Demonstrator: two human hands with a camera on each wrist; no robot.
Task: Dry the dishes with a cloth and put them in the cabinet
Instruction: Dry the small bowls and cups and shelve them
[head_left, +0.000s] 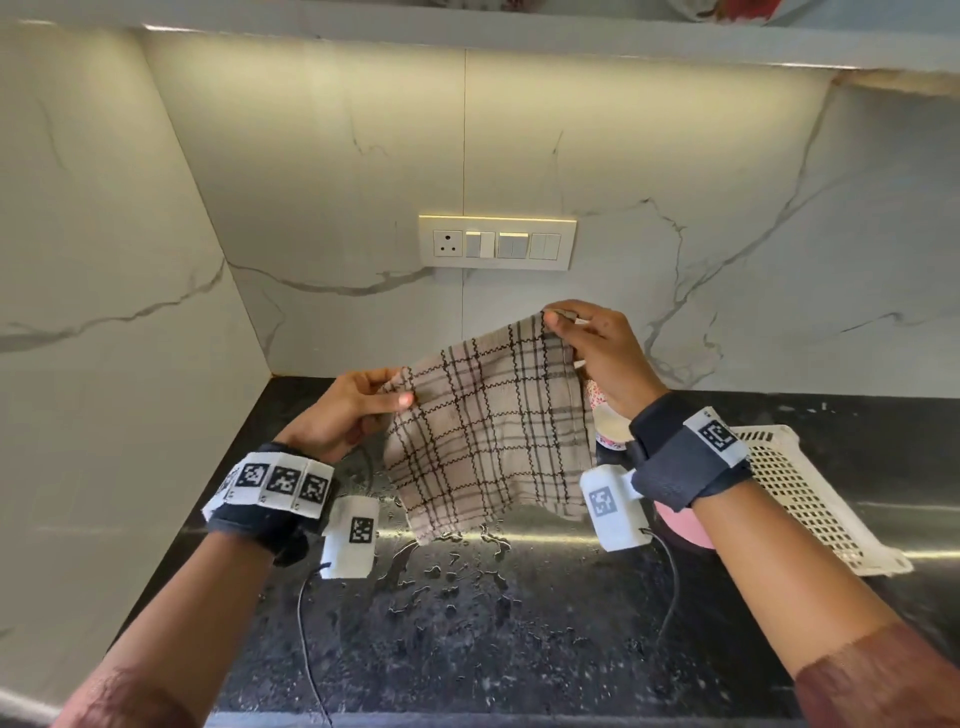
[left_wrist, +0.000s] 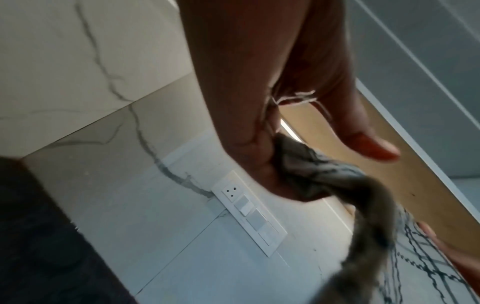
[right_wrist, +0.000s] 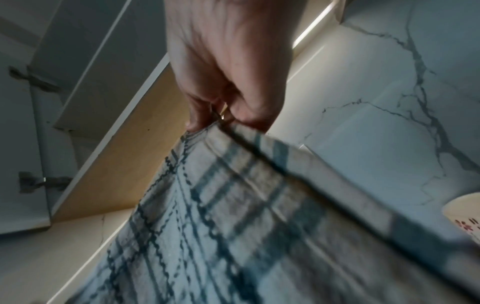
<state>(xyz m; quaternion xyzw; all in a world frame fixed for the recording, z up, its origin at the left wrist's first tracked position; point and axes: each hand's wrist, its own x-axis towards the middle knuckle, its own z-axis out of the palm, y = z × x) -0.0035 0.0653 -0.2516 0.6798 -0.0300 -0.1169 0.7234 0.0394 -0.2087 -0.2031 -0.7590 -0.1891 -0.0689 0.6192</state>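
Note:
A beige checked cloth hangs spread above the black counter, held by both hands at its upper corners. My left hand pinches the left corner, seen bunched in the left wrist view as cloth under my left hand. My right hand pinches the higher right corner; in the right wrist view the cloth hangs from my right hand. A floral cup stands behind the cloth, partly hidden; its rim shows as cup.
A white perforated basket lies on the counter at the right, with a pink dish under my right wrist. Water drops spot the counter. A switch panel is on the marble wall. Open cabinet door overhead.

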